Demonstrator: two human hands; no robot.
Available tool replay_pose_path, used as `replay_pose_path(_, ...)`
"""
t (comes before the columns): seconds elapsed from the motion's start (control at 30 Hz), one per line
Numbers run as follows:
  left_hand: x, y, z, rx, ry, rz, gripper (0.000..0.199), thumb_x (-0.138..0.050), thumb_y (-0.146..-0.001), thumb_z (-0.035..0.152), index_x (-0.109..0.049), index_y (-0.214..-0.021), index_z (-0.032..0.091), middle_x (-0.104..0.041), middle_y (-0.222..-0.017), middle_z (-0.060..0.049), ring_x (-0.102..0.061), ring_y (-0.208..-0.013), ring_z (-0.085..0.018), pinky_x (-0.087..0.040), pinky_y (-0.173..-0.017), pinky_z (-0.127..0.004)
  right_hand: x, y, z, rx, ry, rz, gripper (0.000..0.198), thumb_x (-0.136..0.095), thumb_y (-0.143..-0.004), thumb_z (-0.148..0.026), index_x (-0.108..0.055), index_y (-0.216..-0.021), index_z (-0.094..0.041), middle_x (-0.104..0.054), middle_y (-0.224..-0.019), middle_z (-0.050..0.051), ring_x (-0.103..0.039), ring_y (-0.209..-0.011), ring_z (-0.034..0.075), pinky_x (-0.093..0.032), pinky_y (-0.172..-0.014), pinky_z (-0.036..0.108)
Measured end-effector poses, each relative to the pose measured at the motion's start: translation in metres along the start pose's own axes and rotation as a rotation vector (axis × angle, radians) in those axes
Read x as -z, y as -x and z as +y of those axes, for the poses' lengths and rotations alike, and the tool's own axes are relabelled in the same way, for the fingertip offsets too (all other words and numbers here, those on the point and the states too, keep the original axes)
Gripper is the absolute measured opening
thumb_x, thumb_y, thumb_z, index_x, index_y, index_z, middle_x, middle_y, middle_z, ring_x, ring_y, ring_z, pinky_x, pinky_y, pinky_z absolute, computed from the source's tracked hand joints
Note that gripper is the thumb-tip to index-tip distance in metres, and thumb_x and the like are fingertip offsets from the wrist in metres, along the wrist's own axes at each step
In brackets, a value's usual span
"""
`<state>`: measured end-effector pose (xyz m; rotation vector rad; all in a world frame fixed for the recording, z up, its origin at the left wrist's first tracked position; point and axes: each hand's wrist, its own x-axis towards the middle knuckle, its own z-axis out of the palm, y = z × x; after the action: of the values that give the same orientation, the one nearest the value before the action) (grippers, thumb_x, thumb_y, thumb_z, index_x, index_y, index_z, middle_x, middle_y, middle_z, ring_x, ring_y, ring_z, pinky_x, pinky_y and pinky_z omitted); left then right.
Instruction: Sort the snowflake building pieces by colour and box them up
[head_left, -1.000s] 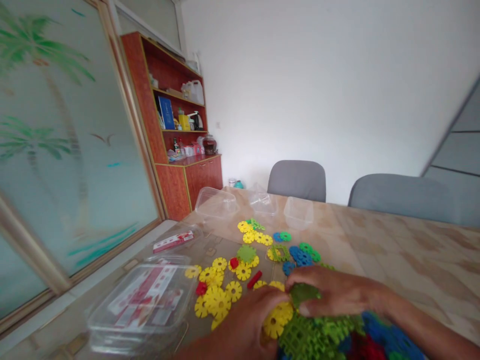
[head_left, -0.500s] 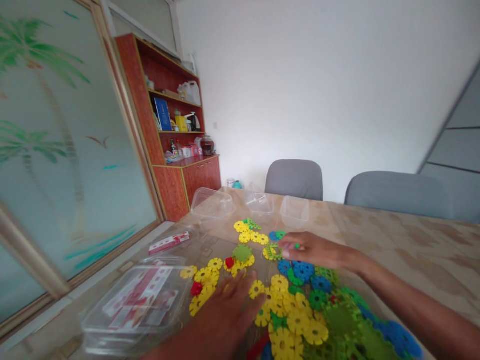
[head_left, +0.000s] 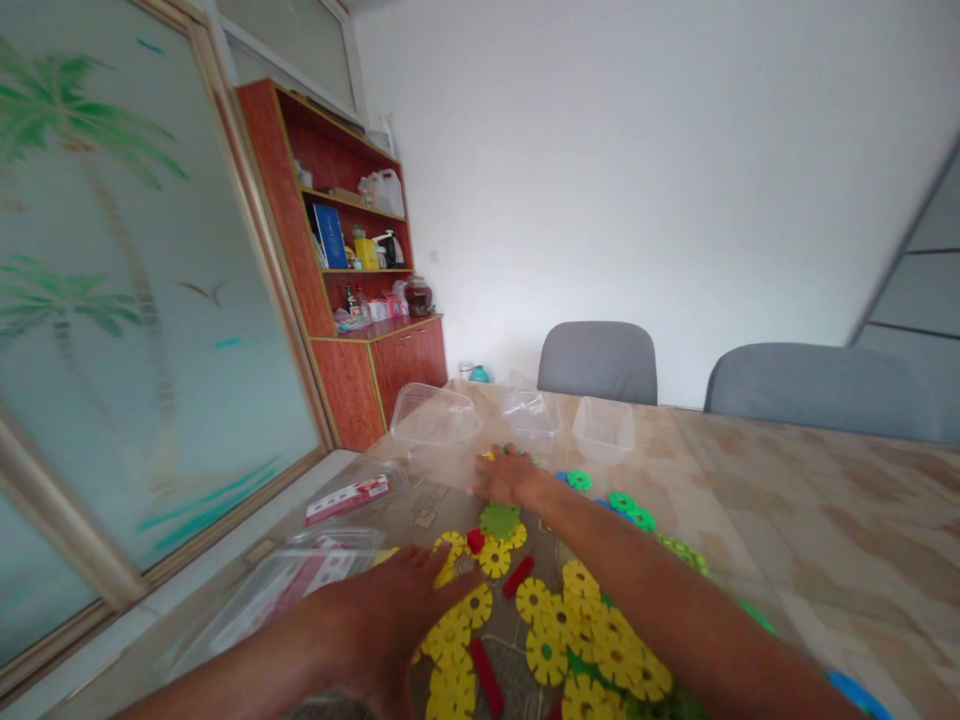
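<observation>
My left hand (head_left: 375, 625) lies palm down with its fingers spread, over and against yellow slotted discs (head_left: 454, 635) on the table. My right hand (head_left: 506, 476) reaches across to the far part of the pile. Its fingers are stretched out on small yellow and green pieces, mostly hidden beneath it. Between the hands are a green toothed disc (head_left: 499, 520), a small red piece (head_left: 475, 541) and a red stick (head_left: 518, 577). Another red stick (head_left: 487, 677) lies closer to me. A heap of yellow discs (head_left: 607, 640) sits under my right forearm, which hides part of it.
Clear plastic tubs, a left one (head_left: 435, 415), a middle one (head_left: 531, 412) and a right one (head_left: 604, 428), stand toward the table's far edge. Clear lids (head_left: 277, 590) with printed labels lie at left. Green discs (head_left: 630, 510) lie past my right arm. Grey chairs (head_left: 596, 362) stand behind the table.
My right hand has moved left across the table, from the blue and green discs to the far yellow pieces. My left hand has shifted left, onto the near yellow discs.
</observation>
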<state>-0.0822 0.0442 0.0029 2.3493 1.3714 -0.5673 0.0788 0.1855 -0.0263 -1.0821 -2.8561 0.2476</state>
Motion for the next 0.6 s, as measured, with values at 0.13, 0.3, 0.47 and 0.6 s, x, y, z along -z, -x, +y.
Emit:
replay_pose_path(0.13,-0.01,-0.009,0.0,-0.038,0.029,0.068,0.139,-0.091,-0.029,0.041,-0.02,-0.148,0.024,-0.018,-0.151,-0.023,-0.02,-0.135,-0.046,-0.027,-0.105,-0.058,-0.005,0.002,0.001,-0.021,0.017,-0.057,0.031,-0.056,-0.091,-0.031,-0.055,-0.119,-0.017,-0.058,-0.119,0.008,-0.061,-0.099,0.022,-0.052,-0.082,0.042)
replay_pose_path(0.3,-0.019,-0.018,0.009,-0.135,0.089,0.198,0.121,-0.086,-0.047,0.032,-0.019,-0.147,0.031,-0.016,-0.155,-0.015,-0.024,-0.136,-0.042,-0.032,-0.104,-0.055,0.0,0.034,0.015,-0.01,0.04,-0.129,0.034,-0.062,-0.086,-0.027,-0.056,-0.119,-0.02,-0.056,-0.122,0.009,-0.057,-0.106,0.025,-0.047,-0.09,0.046)
replay_pose_path(0.47,-0.031,-0.04,0.037,-0.156,0.139,0.343,0.104,-0.068,-0.062,0.017,-0.013,-0.149,0.027,-0.012,-0.156,-0.012,-0.023,-0.139,-0.034,-0.029,-0.108,-0.048,0.003,0.089,0.035,-0.006,-0.022,-0.13,0.047,-0.064,-0.076,-0.021,-0.057,-0.122,-0.023,-0.06,-0.113,0.01,-0.054,-0.109,0.03,-0.042,-0.093,0.044)
replay_pose_path(0.6,-0.036,-0.058,0.059,-0.112,0.16,0.383,0.106,-0.069,-0.06,0.025,-0.013,-0.15,0.021,-0.023,-0.152,-0.018,-0.022,-0.138,-0.038,-0.027,-0.109,-0.051,0.007,0.127,0.049,-0.036,-0.096,-0.09,0.042,-0.065,-0.076,-0.03,-0.06,-0.118,-0.025,-0.06,-0.117,0.007,-0.051,-0.114,0.028,-0.035,-0.101,0.044)
